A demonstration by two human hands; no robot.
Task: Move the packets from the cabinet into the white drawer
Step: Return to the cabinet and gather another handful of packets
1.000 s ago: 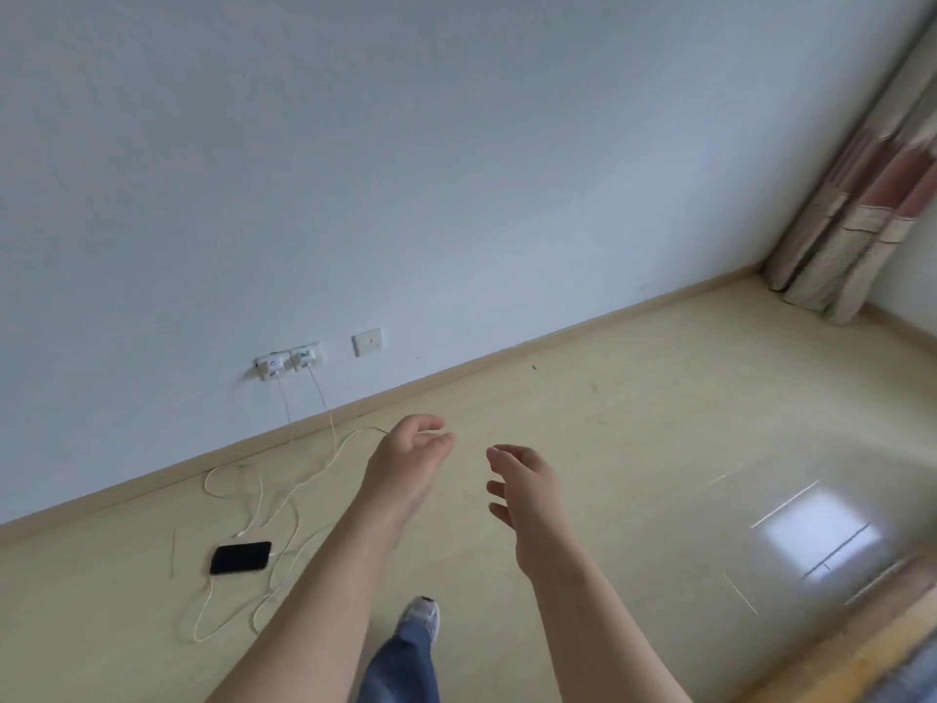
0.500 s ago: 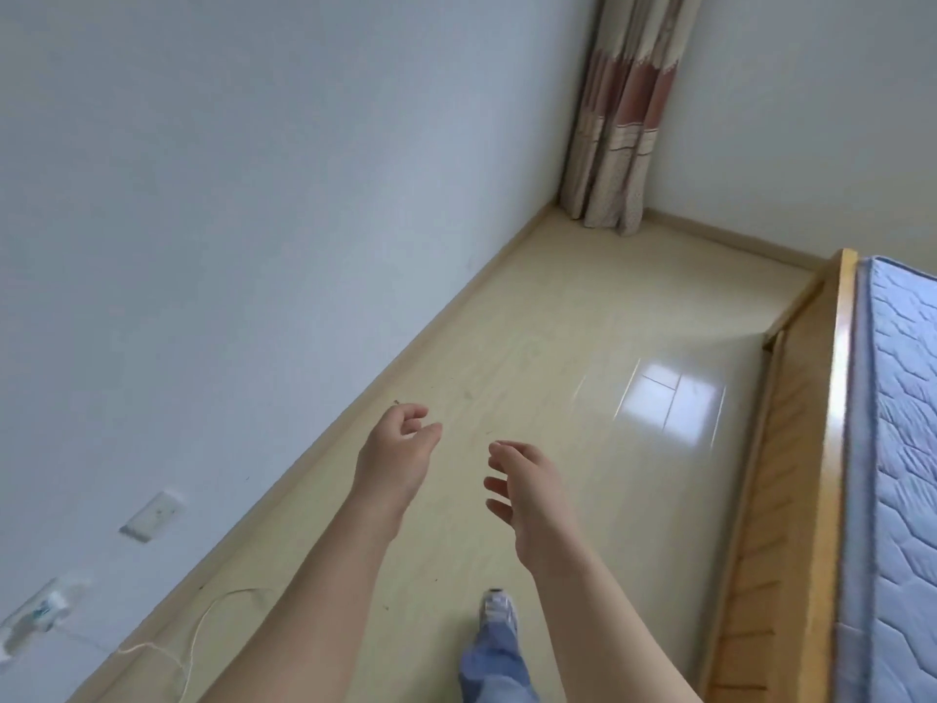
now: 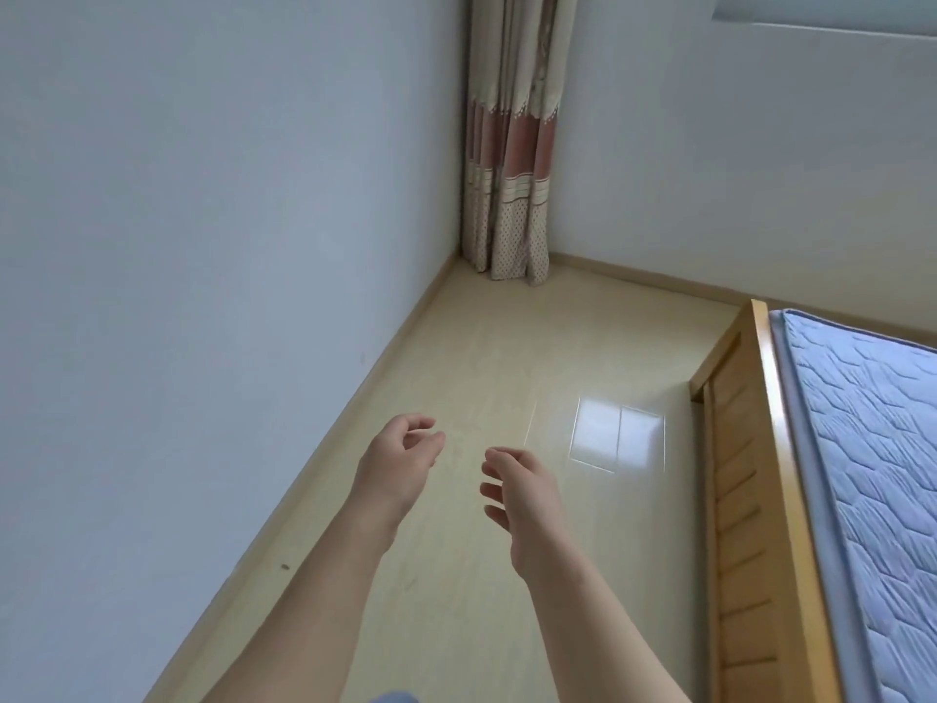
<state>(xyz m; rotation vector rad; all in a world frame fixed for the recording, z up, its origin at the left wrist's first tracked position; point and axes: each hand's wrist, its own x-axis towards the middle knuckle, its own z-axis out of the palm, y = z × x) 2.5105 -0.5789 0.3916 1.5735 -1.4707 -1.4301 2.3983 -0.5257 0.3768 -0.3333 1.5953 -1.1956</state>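
Note:
No packet, cabinet or white drawer shows in the head view. My left hand point(image 3: 400, 461) is held out in front of me over the pale floor, its fingers loosely curled and holding nothing. My right hand point(image 3: 522, 492) hangs beside it, a little lower and to the right, fingers relaxed and empty. The two hands are apart and touch nothing.
A plain wall point(image 3: 203, 246) runs along the left with a wooden skirting. A patterned curtain point(image 3: 512, 159) hangs in the far corner. A wooden bed frame point(image 3: 745, 499) with a blue quilted mattress point(image 3: 872, 474) fills the right side. Glossy floor point(image 3: 507, 357) lies between wall and bed.
The view has swung to the right: the wall sockets, cables and phone on the floor have left the picture, and the curtain corner and bed have come in. Both hands keep the same pose.

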